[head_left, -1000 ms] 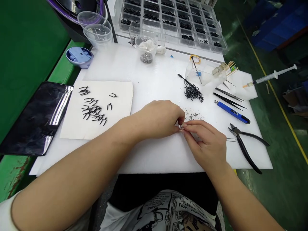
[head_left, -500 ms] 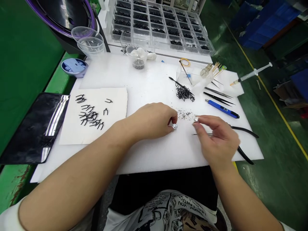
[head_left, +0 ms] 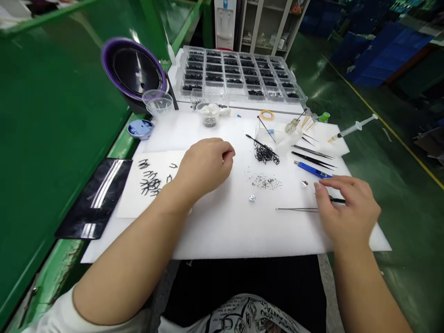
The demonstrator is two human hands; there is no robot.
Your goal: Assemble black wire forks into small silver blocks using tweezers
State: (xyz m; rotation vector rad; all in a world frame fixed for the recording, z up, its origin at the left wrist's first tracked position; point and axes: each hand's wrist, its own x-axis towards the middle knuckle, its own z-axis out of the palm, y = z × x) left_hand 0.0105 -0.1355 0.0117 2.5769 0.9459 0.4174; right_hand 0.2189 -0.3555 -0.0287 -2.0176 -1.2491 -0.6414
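On our foam sheet [head_left: 222,231]: left hand [head_left: 204,169] curled, fingertips hidden, pinch unclear; right hand [head_left: 347,208] loosely open, empty, just beside a metal bit [head_left: 304,183]; second bit [head_left: 252,198] lies between hands.

Water dispenser [head_left: 225,23] and shelves [head_left: 270,23] stand beyond green floor [head_left: 409,282]

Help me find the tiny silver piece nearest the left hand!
Start at the big white foam pad. Find the little scatter of black specks near its middle, then look just below and left of it, beside the left hand. There sits the tiny silver piece; another silver bit lies farther over, by the right hand.
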